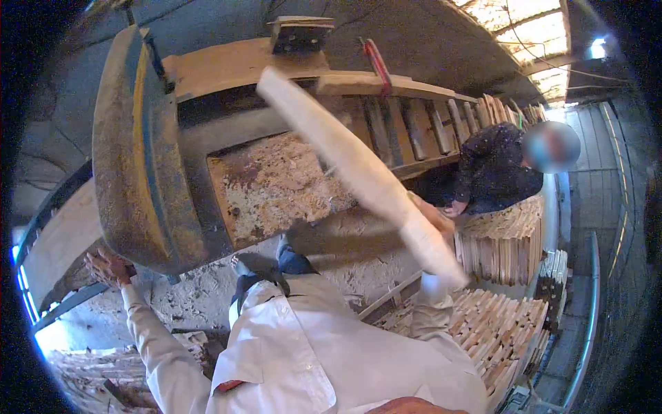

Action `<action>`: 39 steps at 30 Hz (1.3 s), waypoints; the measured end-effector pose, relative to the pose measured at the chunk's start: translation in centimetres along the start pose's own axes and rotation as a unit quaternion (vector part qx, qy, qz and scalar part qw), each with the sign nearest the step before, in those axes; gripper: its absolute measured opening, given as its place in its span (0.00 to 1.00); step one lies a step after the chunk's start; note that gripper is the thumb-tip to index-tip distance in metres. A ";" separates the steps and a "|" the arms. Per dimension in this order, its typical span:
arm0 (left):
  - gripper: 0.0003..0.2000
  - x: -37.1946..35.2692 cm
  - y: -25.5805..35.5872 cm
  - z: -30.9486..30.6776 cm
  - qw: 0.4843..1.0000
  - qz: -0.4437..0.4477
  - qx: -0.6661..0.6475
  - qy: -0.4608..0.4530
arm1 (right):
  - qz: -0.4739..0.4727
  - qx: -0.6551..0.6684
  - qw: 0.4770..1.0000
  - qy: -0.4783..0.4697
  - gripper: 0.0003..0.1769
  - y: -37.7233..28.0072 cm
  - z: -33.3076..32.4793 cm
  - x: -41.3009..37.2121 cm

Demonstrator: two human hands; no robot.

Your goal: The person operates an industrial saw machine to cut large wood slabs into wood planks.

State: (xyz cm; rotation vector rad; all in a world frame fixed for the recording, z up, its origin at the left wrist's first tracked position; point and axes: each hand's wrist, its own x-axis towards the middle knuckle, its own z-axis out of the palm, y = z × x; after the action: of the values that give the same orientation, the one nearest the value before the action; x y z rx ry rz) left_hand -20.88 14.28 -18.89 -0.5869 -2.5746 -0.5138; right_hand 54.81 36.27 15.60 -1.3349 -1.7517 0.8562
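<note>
A long pale wooden plank (345, 155) is held slantwise over the machine, blurred along its length. My right hand (436, 219) is closed round its lower part, partly hidden behind the wood. On the far left, my left hand (107, 265) has its fingers spread and holds nothing. It is beside the rounded machine housing (131, 159), close to the edge of a broad wooden board (65, 224); whether it touches either is unclear. Beneath the plank, sawdust and chips (276, 183) cover a recessed part of the machine.
A person in dark speckled clothing (503, 165) is at the right, beside a rack of slats. Stacked wood pieces (500, 241) stand near that person, with more piled wood (483, 331) below. Another wood pile (103, 376) lies at lower left. Shavings litter the floor (345, 276).
</note>
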 end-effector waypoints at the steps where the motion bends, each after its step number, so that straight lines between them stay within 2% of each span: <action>1: 0.29 -0.1 -0.1 0.0 1.000 0.001 -0.001 -0.002 | -0.039 -0.040 0.997 -0.053 0.19 -1.3 0.5 0.3; 2: 0.29 -0.2 -0.4 -0.1 1.000 0.000 0.002 -0.001 | -0.137 -0.123 0.980 -0.078 0.17 -1.3 1.4 0.5; 3: 0.29 -0.3 -0.5 -0.1 1.000 -0.003 0.006 0.000 | -0.169 -0.159 0.967 -0.104 0.19 -0.5 1.5 0.4; 7: 0.29 -0.3 -0.8 -0.6 1.000 -0.010 0.006 0.006 | -0.233 -0.276 0.913 -0.188 0.22 -1.2 3.2 0.7; 11: 0.29 -0.3 -1.4 -1.4 1.000 -0.013 0.008 0.004 | -0.252 -0.356 0.865 -0.248 0.23 0.3 4.6 -0.1; 17: 0.28 -1.0 -2.8 -1.9 1.000 -0.011 0.006 -0.006 | -0.216 -0.350 0.883 -0.226 0.19 2.8 4.8 -2.8; 29: 0.28 -0.6 -2.2 -2.8 1.000 0.011 0.003 -0.017 | -0.093 -0.299 0.929 -0.198 0.23 8.6 7.3 -7.3; 35: 0.28 -0.4 -2.3 -3.1 0.999 0.024 0.003 -0.026 | -0.077 -0.299 0.935 -0.171 0.20 10.6 8.1 -8.8; 39: 0.28 -0.1 -1.9 -3.3 0.999 0.025 0.000 -0.025 | -0.064 -0.287 0.943 -0.156 0.21 11.2 8.5 -9.2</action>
State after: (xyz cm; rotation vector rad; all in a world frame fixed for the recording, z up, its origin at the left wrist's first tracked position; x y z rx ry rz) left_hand -20.60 11.21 -16.63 -0.6716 -2.5999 -0.4887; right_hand 54.11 29.35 0.28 -1.4752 -2.4383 0.5142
